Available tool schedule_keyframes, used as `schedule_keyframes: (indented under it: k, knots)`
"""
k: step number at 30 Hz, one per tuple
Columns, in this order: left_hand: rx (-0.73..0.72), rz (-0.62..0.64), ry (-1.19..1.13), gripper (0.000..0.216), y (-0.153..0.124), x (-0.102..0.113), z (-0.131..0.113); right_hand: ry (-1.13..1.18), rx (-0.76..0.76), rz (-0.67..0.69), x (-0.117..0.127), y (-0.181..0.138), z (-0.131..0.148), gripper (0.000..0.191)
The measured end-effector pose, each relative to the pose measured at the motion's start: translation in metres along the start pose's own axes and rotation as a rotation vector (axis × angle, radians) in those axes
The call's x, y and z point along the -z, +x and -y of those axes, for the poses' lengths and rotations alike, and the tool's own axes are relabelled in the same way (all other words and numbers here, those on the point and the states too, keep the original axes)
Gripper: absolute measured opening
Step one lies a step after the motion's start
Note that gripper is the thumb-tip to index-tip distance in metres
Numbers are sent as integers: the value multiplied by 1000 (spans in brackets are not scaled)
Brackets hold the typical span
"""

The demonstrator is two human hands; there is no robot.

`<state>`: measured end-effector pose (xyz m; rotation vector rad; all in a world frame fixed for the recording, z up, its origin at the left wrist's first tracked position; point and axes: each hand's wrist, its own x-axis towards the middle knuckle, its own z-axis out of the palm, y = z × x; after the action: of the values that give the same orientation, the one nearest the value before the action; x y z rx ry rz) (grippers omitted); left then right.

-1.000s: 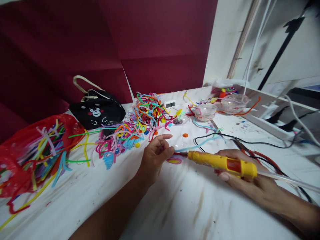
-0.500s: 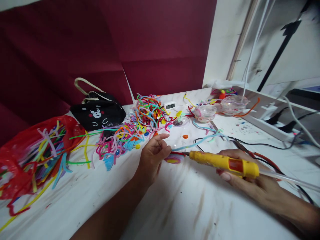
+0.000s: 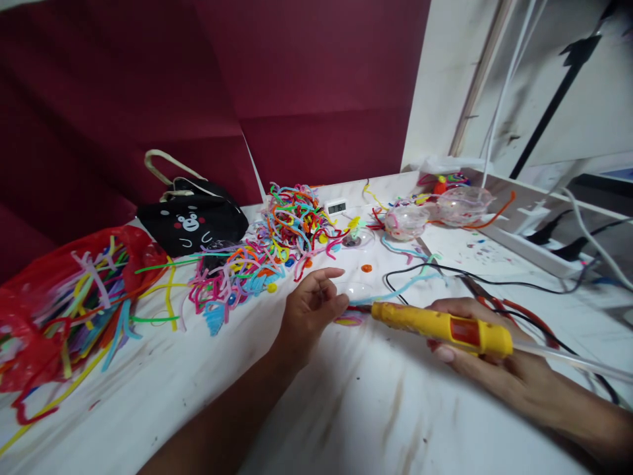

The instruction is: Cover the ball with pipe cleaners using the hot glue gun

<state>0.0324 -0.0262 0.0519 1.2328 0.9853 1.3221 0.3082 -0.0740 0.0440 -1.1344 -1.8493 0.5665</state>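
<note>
My right hand (image 3: 482, 353) grips a yellow glue gun (image 3: 440, 325) with an orange trigger, a clear glue stick trailing out behind it. Its tip points left at a small coiled pipe-cleaner piece (image 3: 347, 320) lying on the white table. My left hand (image 3: 311, 310) pinches something at that spot beside a clear plastic dome (image 3: 357, 290); what the thumb and fingers hold is too small to name. A light blue pipe cleaner (image 3: 395, 287) runs away from there to the right.
A heap of coloured pipe cleaners (image 3: 270, 247) lies behind my left hand. A red bag (image 3: 64, 297) of more stands at left, a black bear-face bag (image 3: 190, 221) behind. Clear plastic bowls (image 3: 435, 211), black cables (image 3: 469, 280), a small digital clock (image 3: 336, 207) and a white shelf (image 3: 534, 231) are at right.
The glue gun tip has edged a little left toward my left hand's fingers. The hands otherwise hold their places.
</note>
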Motion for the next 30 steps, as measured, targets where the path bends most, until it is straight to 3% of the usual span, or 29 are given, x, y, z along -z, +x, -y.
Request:
schedule_keyframes:
  k: [13,30]
  knots:
    - [11,-26,-129,50,1,-2,-7,-27,-62,-35,2,-1,-1,32]
    - [-3,-25,-110,52,1,0,-6,-42,1,-43,4,1,5,25]
